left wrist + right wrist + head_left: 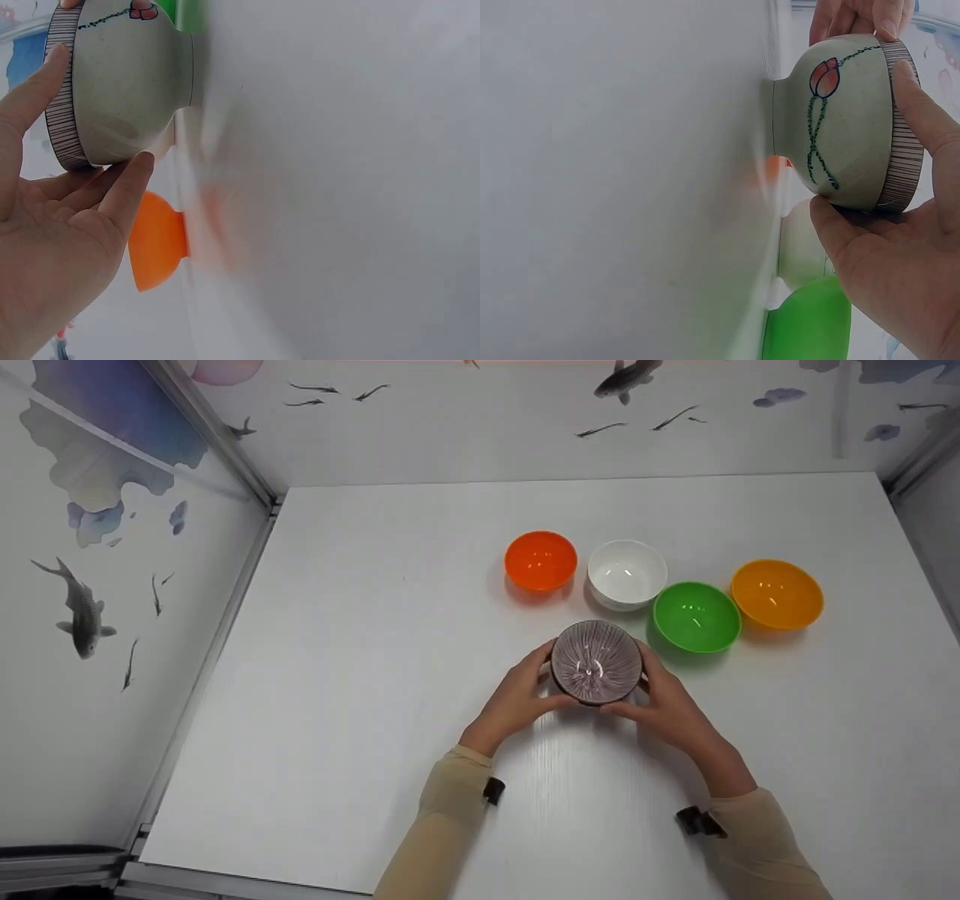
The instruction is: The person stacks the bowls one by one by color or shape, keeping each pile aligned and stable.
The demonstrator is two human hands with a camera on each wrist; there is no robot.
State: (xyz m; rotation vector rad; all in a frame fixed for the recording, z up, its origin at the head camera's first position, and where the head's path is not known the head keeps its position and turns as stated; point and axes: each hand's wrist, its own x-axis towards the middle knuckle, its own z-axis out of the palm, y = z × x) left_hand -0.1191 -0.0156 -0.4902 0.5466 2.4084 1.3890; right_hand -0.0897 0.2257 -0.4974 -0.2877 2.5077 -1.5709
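A ceramic bowl with a purple-streaked inside stands upright between both hands. Its pale green outside shows a painted red bud and a striped rim band in the right wrist view. My left hand grips its left side, thumb near the front rim and fingers round the wall. From the right, my right hand holds it the same way. In the left wrist view the foot of the bowl is at or very close to the tabletop; I cannot tell if they touch.
Behind the held bowl are an orange bowl and a white bowl. A green bowl and a yellow-orange bowl stand to the right. The white table is bounded by panels with painted fish at the back and left.
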